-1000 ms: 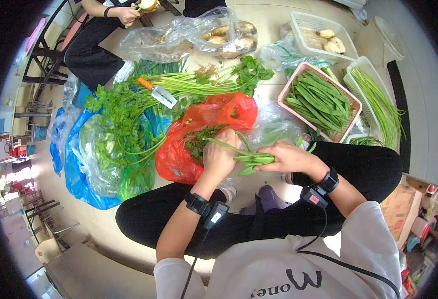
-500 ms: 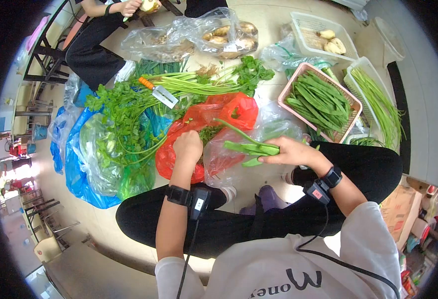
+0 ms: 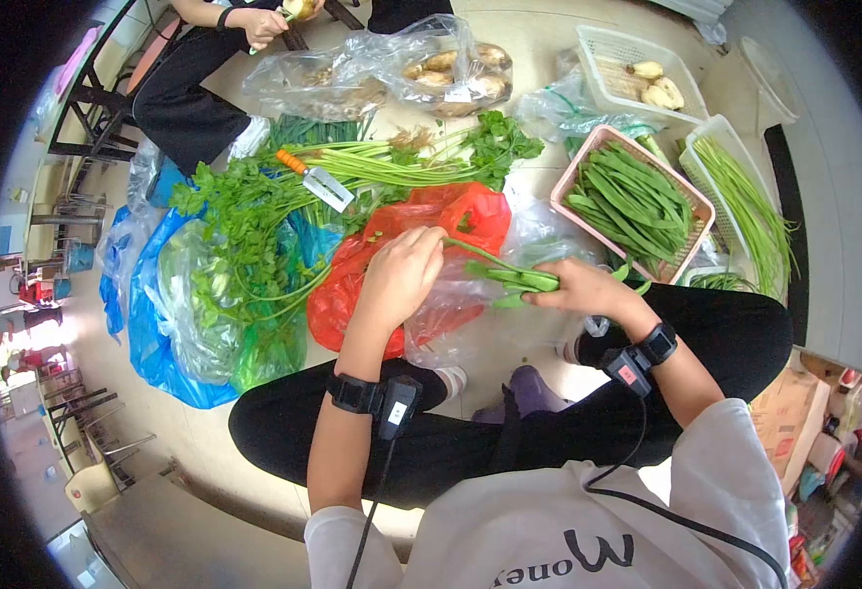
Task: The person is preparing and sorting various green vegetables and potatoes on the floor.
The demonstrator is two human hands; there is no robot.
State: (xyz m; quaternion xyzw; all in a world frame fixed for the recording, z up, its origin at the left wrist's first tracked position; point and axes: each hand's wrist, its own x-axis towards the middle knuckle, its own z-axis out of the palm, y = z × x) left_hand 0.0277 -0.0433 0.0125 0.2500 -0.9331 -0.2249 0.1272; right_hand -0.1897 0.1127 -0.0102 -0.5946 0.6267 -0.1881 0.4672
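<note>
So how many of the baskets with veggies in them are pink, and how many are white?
Pink basket, holding flat green beans: 1
White baskets, the long-bean basket and the pale-pieces basket: 2
Total: 3

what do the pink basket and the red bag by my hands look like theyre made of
Pink basket: looks like rigid moulded plastic, matte, with a thick rim and what seems a latticed wall. Red bag: thin plastic film, glossy; it crumples, catches highlights and has a cut-out handle. It lies below the flat green beans held in the right hand.
</note>
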